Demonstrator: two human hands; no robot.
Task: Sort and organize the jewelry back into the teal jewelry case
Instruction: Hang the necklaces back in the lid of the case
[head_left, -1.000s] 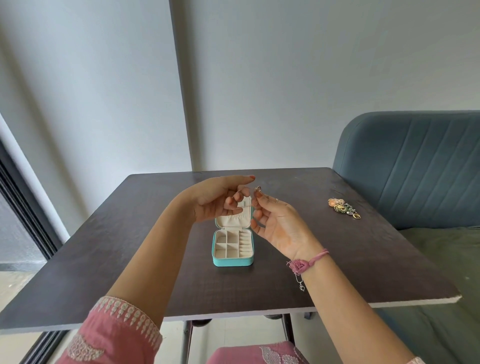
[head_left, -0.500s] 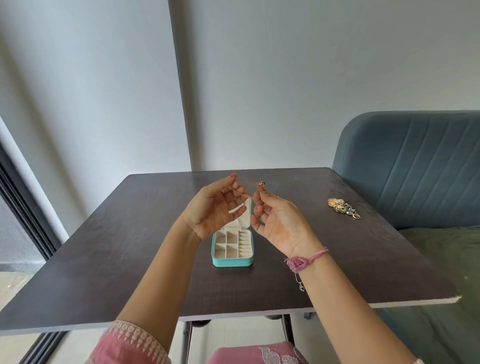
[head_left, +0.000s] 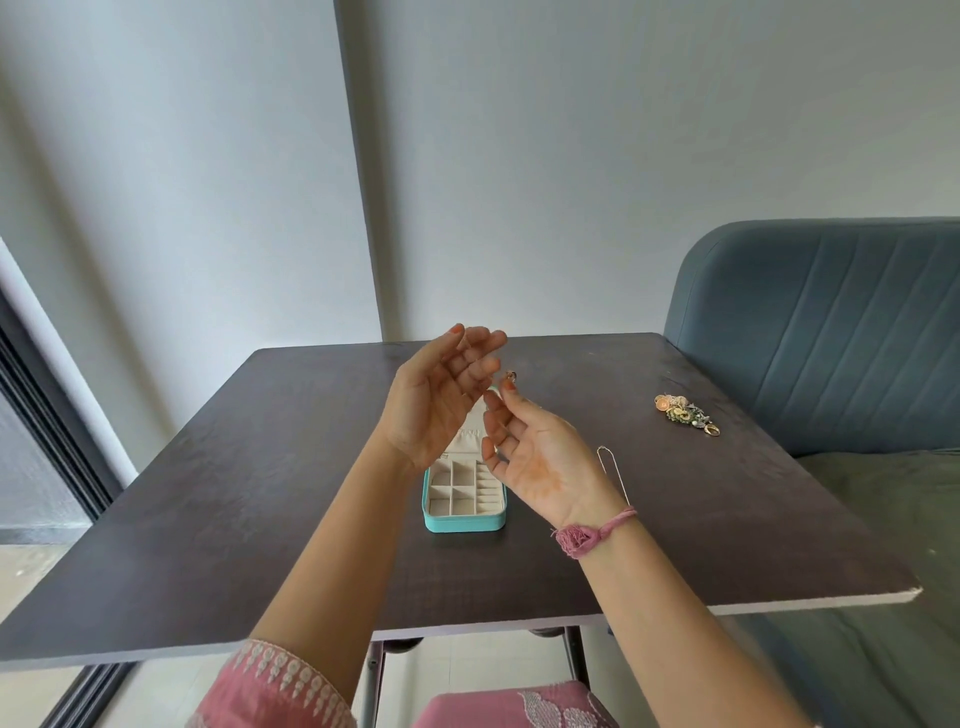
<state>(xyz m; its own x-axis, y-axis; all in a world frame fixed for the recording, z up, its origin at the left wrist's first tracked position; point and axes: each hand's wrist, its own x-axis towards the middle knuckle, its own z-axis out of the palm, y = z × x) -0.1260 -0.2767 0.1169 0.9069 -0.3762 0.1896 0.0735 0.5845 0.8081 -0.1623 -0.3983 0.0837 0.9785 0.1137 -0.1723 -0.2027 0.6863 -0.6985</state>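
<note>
The teal jewelry case lies open on the dark table, its cream compartments showing and its lid partly hidden behind my hands. My right hand is raised above it, palm up, pinching a small pendant at the fingertips. A thin chain shows as a loop beside my right wrist. My left hand hovers just left of the pendant with relaxed fingers and holds nothing. A pile of colourful jewelry lies at the table's right side.
The dark table ends in a pale front edge near me. A blue-grey sofa stands against the table's right side. A pink seat is below the front edge. A grey wall is behind.
My left hand has let go near the pendant, spread its fingers and lifted slightly. The right hand has turned more palm up, and the chain loop now shows beside its wrist.
</note>
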